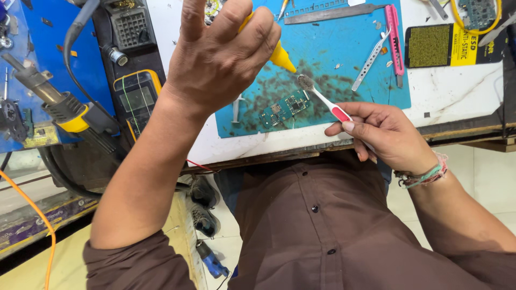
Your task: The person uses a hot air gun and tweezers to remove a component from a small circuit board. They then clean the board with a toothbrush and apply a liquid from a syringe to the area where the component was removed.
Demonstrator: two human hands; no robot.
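Note:
My left hand (217, 56) grips a yellow squeeze bottle (279, 56), its pointed nozzle aimed down at the bristles of a toothbrush. My right hand (384, 134) holds that white and red toothbrush (328, 102) by the handle, with the brush head (306, 82) just above a small green circuit board (285, 107). The board lies on a stained blue work mat (333, 43) near its front edge.
On the mat lie metal tweezers (370, 60), a pink utility knife (395, 37) and a steel ruler (333, 13). A yellow multimeter (137, 99) and a hot-air gun (59, 104) sit at the left. A black and yellow pad (449, 45) is at the right.

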